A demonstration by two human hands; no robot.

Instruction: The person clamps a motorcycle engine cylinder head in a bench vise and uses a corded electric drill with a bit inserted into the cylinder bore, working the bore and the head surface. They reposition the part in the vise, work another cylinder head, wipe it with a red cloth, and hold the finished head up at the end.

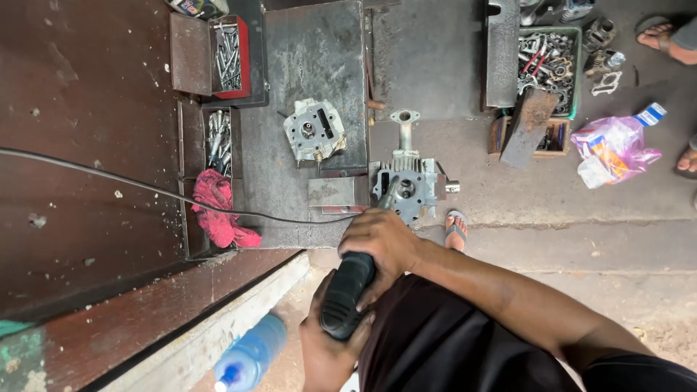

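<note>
Both hands grip a black corded power tool (pixel 350 290). My right hand (pixel 383 243) wraps its front end and my left hand (pixel 327 352) holds the rear of the handle. The tool's nose points into a grey metal engine cylinder head (pixel 409 187) that stands on the concrete floor. A second cylinder head (pixel 314 131) lies on a dark steel plate (pixel 319 58) just beyond. The tool's black cable (pixel 145 187) runs off to the left.
A red rag (pixel 221 207) and open drawers of bolts (pixel 229 54) sit at the left by a brown cabinet. A green crate of spanners (pixel 552 62), a plastic bag (pixel 613 145) and other people's sandalled feet (pixel 664 36) lie right. A blue bottle (pixel 250 356) stands near my legs.
</note>
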